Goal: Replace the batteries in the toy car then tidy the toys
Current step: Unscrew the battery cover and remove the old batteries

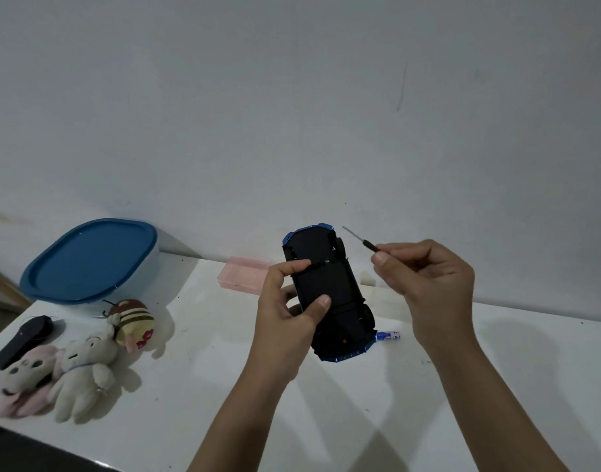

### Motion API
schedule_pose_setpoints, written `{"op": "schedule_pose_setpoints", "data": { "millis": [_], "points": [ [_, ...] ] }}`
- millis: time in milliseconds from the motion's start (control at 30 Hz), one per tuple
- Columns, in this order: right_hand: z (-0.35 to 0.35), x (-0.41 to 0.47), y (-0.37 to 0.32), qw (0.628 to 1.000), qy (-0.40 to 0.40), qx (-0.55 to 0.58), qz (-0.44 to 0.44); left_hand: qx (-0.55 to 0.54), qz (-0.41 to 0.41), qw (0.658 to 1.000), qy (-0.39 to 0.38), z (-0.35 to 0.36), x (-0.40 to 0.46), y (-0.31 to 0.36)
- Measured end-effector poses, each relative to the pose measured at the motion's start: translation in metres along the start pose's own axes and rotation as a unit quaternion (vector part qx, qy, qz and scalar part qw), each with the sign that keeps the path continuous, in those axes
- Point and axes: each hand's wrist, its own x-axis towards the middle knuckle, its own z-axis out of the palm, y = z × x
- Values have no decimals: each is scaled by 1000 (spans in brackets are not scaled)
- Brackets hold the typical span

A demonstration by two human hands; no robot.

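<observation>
So the toy car is flipped belly-up and held off the white table, roughly mid-frame, w/ the left hand wrapped round it from the left side: thumb pressed on the lower part of the underside, index finger lying across the chassis higher up, rest of the fingers tucked behind where I can't see them. Underside is plain black plastic, fairly flat, w/ a blue body edge peeking out at both the far end and the near end. You can see black wheels on the right side, one near the top and one near the bottom, plus a tiny screw-looking dot around the middle and a small red spot near the near end. Right hand is curled closed on a small screwdriver, pinched btwn thumb and fingertips, thin metal tip pointing up-left, close to the car's far right corner but not touching it. A battery w/ a blue and white label lies on the table just past the car's near end, partly hidden. Off to the left: three plush toys in a bunch, a black remote, a tub w/ a blue lid, and a pink box behind the left hand.
</observation>
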Motion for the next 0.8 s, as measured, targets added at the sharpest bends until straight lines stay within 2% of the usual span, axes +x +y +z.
{"op": "schedule_pose_setpoints", "data": {
  "millis": [167,367,500,600,667,800],
  "points": [
    [-22,-17,15,996,-15,-13,85,18,-15,1000,14,-8,-10,-12],
    [-36,-39,46,976,-54,-180,114,33,-47,998,19,-21,-25,-35],
    [-31,-54,58,960,-70,-224,155,51,-59,997,-8,-28,-31,-45],
    [-29,-65,66,947,-82,-274,148,66,-68,995,-24,-36,-32,-52],
    [-30,-71,74,934,-56,-334,112,71,-77,994,-33,-43,-33,-56],
    [-44,-85,109,884,-34,-452,112,83,-97,991,-45,-60,-33,-64]
  ]
}}
